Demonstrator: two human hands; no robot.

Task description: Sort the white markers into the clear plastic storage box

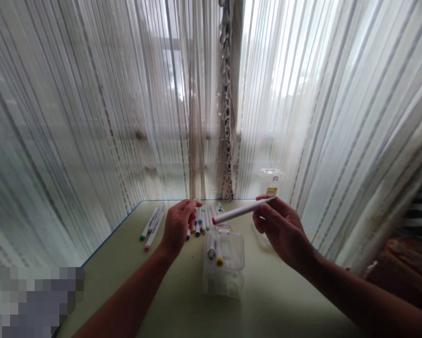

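My right hand (281,227) is closed on a white marker (241,211), holding it level above a clear plastic box (224,268). Two markers stand inside the box, one with a yellow cap. My left hand (179,223) hovers with curled, pinched fingers over a row of loose markers (203,219) lying on the pale green table (168,300). What its fingertips hold, if anything, is hidden. Two more markers (151,227) lie to the left of that hand.
Sheer striped curtains hang close behind the table on all far sides. A clear container (271,177) with a yellow label stands behind my right hand. A zebra-patterned cloth (420,209) shows at the right edge. The table has a blue rim (108,237) on the left.
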